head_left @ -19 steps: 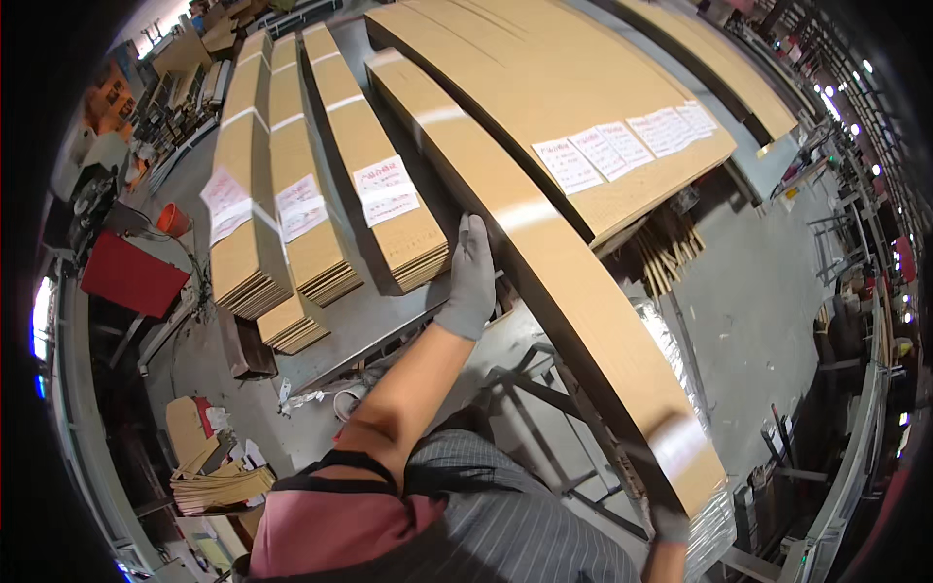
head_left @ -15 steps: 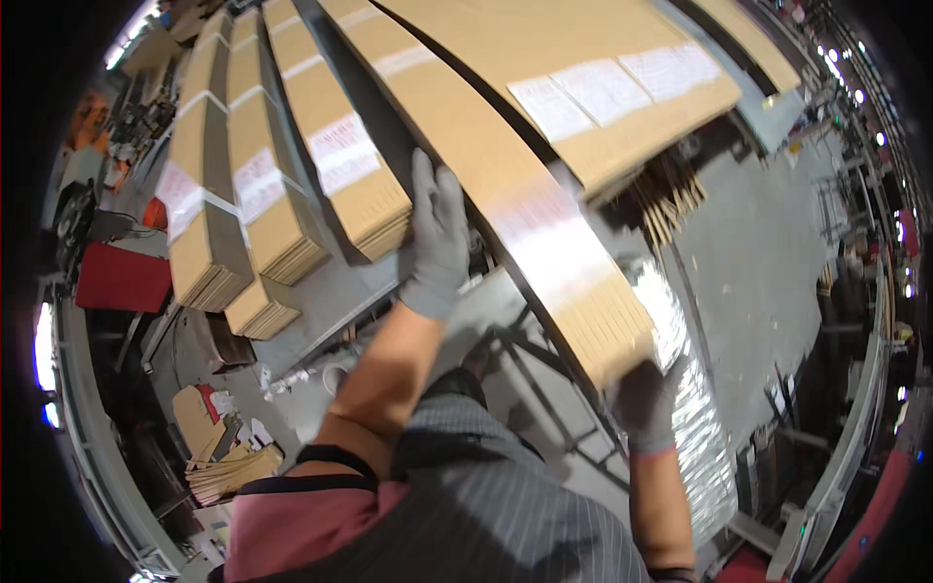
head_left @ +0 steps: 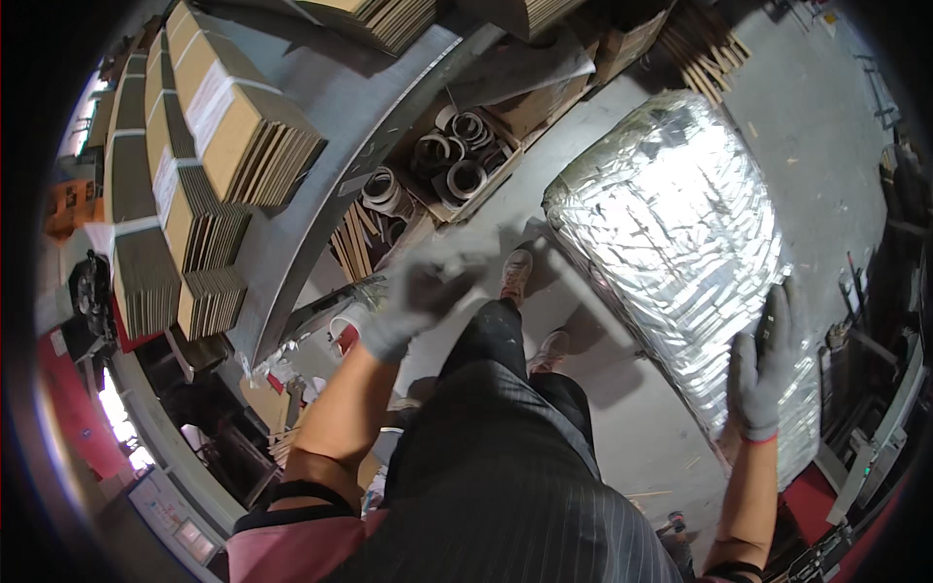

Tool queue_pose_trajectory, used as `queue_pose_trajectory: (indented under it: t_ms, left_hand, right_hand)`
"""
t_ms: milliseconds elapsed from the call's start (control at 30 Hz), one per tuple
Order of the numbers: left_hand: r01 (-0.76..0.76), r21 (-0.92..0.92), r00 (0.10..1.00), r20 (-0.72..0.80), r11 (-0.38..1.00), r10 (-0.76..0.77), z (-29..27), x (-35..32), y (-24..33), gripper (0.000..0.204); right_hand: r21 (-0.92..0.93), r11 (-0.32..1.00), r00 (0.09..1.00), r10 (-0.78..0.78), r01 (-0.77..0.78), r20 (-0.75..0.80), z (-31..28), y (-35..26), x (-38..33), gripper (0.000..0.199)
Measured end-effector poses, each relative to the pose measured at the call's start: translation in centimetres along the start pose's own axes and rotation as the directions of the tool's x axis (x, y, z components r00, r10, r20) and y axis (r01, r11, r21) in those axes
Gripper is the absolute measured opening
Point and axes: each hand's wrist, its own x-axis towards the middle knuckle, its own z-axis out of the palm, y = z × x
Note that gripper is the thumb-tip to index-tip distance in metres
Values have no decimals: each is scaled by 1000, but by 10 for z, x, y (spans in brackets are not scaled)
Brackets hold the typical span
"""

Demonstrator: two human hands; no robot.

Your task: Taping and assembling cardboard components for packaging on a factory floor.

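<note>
My left hand point(head_left: 420, 296), in a grey work glove, is in the air in front of my body, beside the table edge. Motion blurs it, but its thumb and fingers look apart, and I see nothing in it. My right hand point(head_left: 761, 369), gloved too, is open over the near right side of a large bundle point(head_left: 671, 214) wrapped in shiny silver film. Whether it touches the film I cannot tell. Stacks of flat brown cardboard point(head_left: 248, 126) bound with white straps lie on the metal table point(head_left: 330, 117) at the far left.
Under the table stand cardboard boxes point(head_left: 505, 175), one holding several round rolls point(head_left: 466, 178). Thin wooden strips point(head_left: 705, 58) stick out beyond the bundle. A white bucket point(head_left: 350, 325) stands left of my left hand. My shoes point(head_left: 517, 272) are on the grey floor between table and bundle.
Both hands have come off the long cardboard stack they were touching. My right hand has moved right, over the silver bundle. The view has shifted, showing more of the floor and bundle.
</note>
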Motion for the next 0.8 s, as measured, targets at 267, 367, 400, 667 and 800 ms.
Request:
queue_pose_trajectory:
  t_ms: [267,367,400,667,800]
  left_hand:
    - [768,244,605,27,592,-796,32,-44,-280,25]
    - [687,476,635,-26,549,-772,25,-10,-327,25]
    - [657,476,687,-59,585,-724,28,-4,-339,25]
    - [794,242,606,-240,558,-758,28,-3,-412,34]
    - [755,559,586,-340,344,-736,-6,40,-428,38]
  right_hand:
    - [-316,948,981,12,50,193,-7,1,10,62]
    - [-396,915,962,35,77,269,-13,2,11,68]
    - [-391,917,961,31,83,276,-15,5,10,69]
    - [66,956,942,268,-287,202,2,34,35,99]
    - [35,934,923,343,-354,175,5,48,23,105]
